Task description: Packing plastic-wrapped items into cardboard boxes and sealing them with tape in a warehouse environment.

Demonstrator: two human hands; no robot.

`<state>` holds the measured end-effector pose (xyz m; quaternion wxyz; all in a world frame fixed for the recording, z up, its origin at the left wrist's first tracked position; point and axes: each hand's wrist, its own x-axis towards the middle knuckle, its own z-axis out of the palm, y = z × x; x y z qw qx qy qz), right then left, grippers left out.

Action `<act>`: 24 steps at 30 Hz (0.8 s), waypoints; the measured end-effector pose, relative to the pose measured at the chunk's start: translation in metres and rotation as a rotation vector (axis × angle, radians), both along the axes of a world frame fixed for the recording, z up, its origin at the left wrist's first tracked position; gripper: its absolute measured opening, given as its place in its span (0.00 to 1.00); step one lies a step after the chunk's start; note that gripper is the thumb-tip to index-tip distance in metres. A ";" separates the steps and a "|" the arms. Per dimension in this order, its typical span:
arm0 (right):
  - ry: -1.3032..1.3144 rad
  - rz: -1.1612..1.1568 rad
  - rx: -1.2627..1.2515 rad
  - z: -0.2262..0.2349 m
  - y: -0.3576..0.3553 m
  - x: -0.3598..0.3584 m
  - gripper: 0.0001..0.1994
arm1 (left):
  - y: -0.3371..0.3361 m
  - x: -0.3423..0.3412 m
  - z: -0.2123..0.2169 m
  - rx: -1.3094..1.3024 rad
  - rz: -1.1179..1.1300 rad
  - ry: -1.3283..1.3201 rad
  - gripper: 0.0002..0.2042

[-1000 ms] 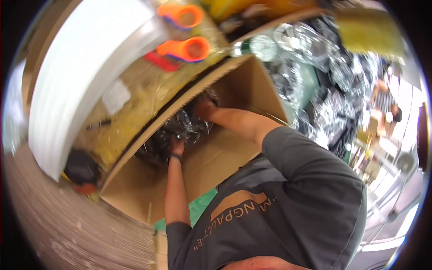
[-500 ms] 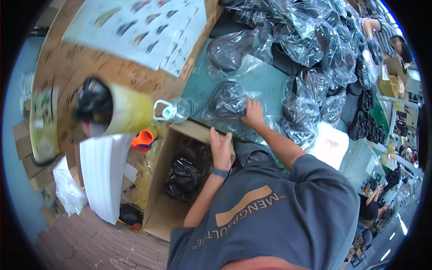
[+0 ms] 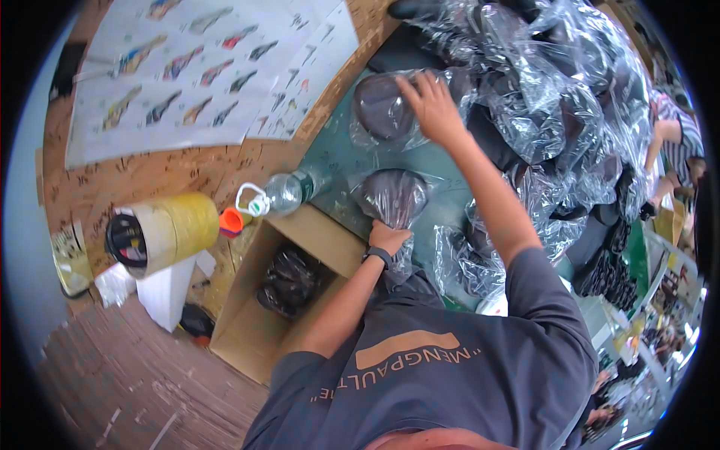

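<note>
Left hand [image 3: 388,238] fingers pinch a clear plastic bag holding a dark round item [image 3: 393,196]; right hand [image 3: 429,105] fingers spread on another such bag [image 3: 382,109]. Below the left fingers, an open brown cardboard box [image 3: 247,330] (bagged dark items inside).

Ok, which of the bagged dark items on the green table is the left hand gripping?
The nearer bagged dark item, just above the cardboard box. The left hand pinches its lower plastic edge, while the right hand rests on the farther one.

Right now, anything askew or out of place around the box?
The clear water bottle lies on its side by the open cardboard box; no spill shows. The left hand grips one bagged dark item; the right hand rests on another. Nothing looks damaged.
</note>
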<state>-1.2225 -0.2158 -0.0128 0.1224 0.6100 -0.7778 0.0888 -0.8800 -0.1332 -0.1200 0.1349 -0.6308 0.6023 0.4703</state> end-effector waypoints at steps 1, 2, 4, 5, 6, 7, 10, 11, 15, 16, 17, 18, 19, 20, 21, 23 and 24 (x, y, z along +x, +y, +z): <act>0.040 -0.025 0.039 -0.041 -0.009 -0.030 0.39 | -0.003 -0.007 0.012 0.182 -0.088 0.110 0.45; 0.065 -0.035 0.075 -0.084 -0.010 -0.045 0.38 | -0.009 -0.005 0.034 0.359 -0.158 0.208 0.41; -0.267 -0.096 0.330 -0.074 -0.033 -0.027 0.29 | -0.019 0.029 0.119 0.463 -0.066 0.298 0.37; -0.343 -0.187 0.305 -0.078 -0.026 -0.003 0.27 | -0.017 0.056 0.147 0.383 -0.150 0.411 0.37; -0.408 -0.279 0.274 -0.080 -0.017 0.018 0.24 | -0.020 0.078 0.167 0.289 -0.243 0.527 0.37; -0.569 -0.402 0.287 -0.087 0.001 0.040 0.34 | -0.026 0.104 0.186 0.257 -0.278 0.583 0.37; -0.771 -0.621 0.481 -0.073 0.079 0.112 0.57 | -0.049 0.214 0.228 0.374 -0.209 0.733 0.37; -0.745 -0.604 0.486 -0.075 0.118 0.138 0.57 | -0.059 0.255 0.228 0.505 -0.166 0.742 0.42; -0.696 -0.655 0.716 -0.051 0.217 0.244 0.58 | -0.084 0.382 0.143 0.710 0.193 0.826 0.49; -0.602 -0.669 0.706 -0.057 0.241 0.265 0.58 | -0.088 0.400 0.103 0.688 0.212 0.723 0.43; -0.588 -0.715 0.752 -0.054 0.252 0.279 0.58 | -0.092 0.406 0.057 0.747 0.244 0.628 0.36; -0.565 -0.748 0.765 -0.048 0.260 0.288 0.59 | -0.098 0.404 0.009 0.817 0.266 0.536 0.31; -0.578 -0.799 0.782 -0.038 0.260 0.294 0.60 | -0.100 0.389 -0.035 0.940 0.387 0.552 0.26; -0.586 -0.852 0.798 -0.026 0.259 0.300 0.61 | -0.097 0.367 -0.081 1.072 0.507 0.564 0.22; -0.582 -0.849 0.806 -0.018 0.246 0.304 0.61 | -0.086 0.353 -0.139 1.181 0.625 0.678 0.22; -0.621 -0.820 0.877 -0.026 0.216 0.300 0.61 | -0.056 0.307 -0.245 0.941 0.882 0.770 0.23; -0.615 -0.782 0.898 -0.030 0.200 0.305 0.58 | -0.044 0.287 -0.287 0.595 0.989 0.702 0.24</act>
